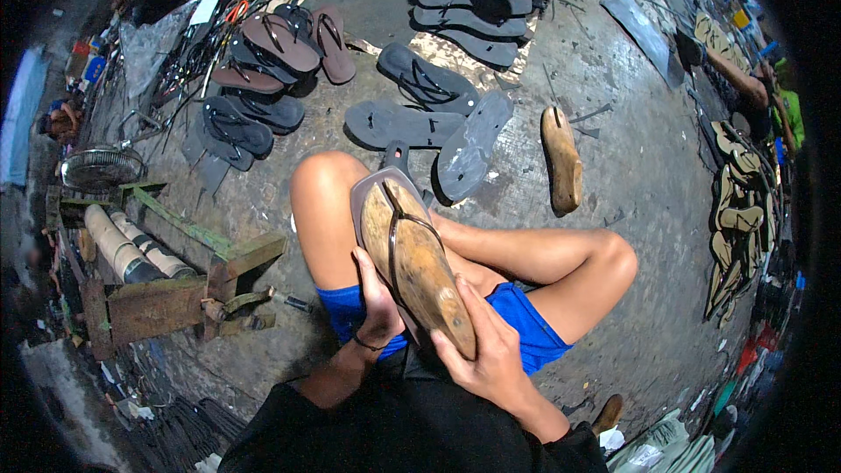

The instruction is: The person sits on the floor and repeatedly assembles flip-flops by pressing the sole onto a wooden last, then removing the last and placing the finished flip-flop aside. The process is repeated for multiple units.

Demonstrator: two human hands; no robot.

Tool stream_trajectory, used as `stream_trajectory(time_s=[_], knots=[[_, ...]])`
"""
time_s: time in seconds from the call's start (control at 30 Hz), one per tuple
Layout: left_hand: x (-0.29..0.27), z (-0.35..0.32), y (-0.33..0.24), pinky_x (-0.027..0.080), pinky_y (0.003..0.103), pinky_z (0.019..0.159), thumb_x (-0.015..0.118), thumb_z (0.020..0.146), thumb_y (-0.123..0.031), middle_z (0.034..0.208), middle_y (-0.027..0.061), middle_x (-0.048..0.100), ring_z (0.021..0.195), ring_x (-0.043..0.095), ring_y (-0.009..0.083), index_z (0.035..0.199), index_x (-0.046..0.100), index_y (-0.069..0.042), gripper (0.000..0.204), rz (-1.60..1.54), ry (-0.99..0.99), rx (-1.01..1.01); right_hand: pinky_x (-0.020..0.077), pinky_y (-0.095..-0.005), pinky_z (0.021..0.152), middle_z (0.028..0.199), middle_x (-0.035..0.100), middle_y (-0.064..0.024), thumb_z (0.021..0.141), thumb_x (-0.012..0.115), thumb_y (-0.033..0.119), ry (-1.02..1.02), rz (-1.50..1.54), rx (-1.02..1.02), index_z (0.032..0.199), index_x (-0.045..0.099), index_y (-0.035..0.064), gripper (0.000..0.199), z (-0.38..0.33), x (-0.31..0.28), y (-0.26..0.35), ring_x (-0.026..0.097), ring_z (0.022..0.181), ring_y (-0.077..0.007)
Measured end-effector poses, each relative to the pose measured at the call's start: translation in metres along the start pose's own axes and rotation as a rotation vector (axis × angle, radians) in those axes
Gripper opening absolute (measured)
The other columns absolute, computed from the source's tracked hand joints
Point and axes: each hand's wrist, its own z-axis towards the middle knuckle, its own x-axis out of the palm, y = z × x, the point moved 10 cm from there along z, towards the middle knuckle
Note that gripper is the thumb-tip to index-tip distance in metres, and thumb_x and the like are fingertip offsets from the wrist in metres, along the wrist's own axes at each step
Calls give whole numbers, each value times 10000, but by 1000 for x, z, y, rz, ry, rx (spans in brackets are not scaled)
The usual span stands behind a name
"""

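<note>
A wooden shoe last (420,276) lies over my lap with its toe end pointing away from me. Under it is a brownish-grey flip-flop sole (357,201), and its dark thong strap (393,250) runs across the top of the last. My left hand (378,305) grips the sole's left edge, thumb up along the side; its other fingers are hidden beneath. Around the heel end of the last is my right hand (487,352), thumb on the near side and fingers on the right. A dark handle-like piece (397,154) shows just past the toe.
A second shoe last (561,160) lies on the floor ahead right. Loose black soles (475,147) and strapped flip-flops (424,79) lie ahead, more pairs (279,42) at left. A wooden frame (158,311) stands left. Tan flip-flops (736,219) are piled right, near another person's arm (738,79).
</note>
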Motion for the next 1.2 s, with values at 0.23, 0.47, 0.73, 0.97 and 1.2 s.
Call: stream_trajectory(time_s=[0.23,0.47,0.73,0.97,1.2], knots=[[-23,12,-6,520,443,947,152,892,-817,1395,188,528,1065,626,309,1460,381,-17,1008,61,-45,48,546,-377,904,1226,628,-281,744,801,101,-201,-37,-43,1309,525,-104,661,13,22,-2,663,1089,-383],[0,21,-19,475,412,1011,256,965,-708,1383,177,536,1132,596,283,1455,389,-24,851,154,32,167,524,-376,946,1233,622,-291,753,803,73,-284,37,-79,1327,511,-109,669,15,15,-7,651,1122,-376],[96,26,-60,435,367,1047,806,809,-426,1286,139,516,1198,533,224,1405,278,26,916,610,273,391,480,-427,1006,1331,546,-309,749,818,107,-403,-127,-201,1394,429,-100,781,49,-8,-3,585,1200,-420],[93,26,-59,438,379,1040,767,831,-361,1282,169,500,1198,522,244,1369,275,29,827,547,181,202,462,-429,1030,1283,573,-278,633,907,269,-164,-98,2,1399,399,-66,979,38,-2,-28,568,1210,-420],[71,13,-48,415,376,1059,729,830,-436,1326,161,494,1230,507,225,1435,246,48,914,525,261,117,354,-386,1123,1372,550,-210,623,924,180,-45,320,-13,1396,422,-48,950,21,1,-31,464,1352,-288]])
